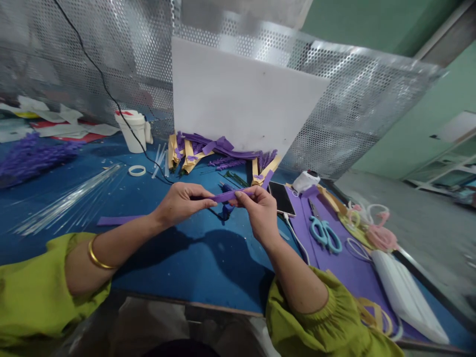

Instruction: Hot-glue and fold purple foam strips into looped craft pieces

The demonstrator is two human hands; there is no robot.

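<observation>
Both my hands hold one purple foam strip [227, 196] above the blue table [186, 258]. My left hand [182, 201] pinches its left end with fingers closed. My right hand [258, 208] grips the right part between thumb and fingers. The strip runs roughly level between them. Under it lies a small blue tool [226, 210], partly hidden. Another loose purple strip [119, 219] lies flat on the table to the left of my left wrist.
A pile of purple and tan strips [208, 151] rests against a white board [241, 99]. A phone [281, 198], teal scissors [325, 233] on purple sheet, a white cup [134, 130], a tape ring [137, 170] and clear rods [67, 201] surround the hands. Perforated metal screens stand behind.
</observation>
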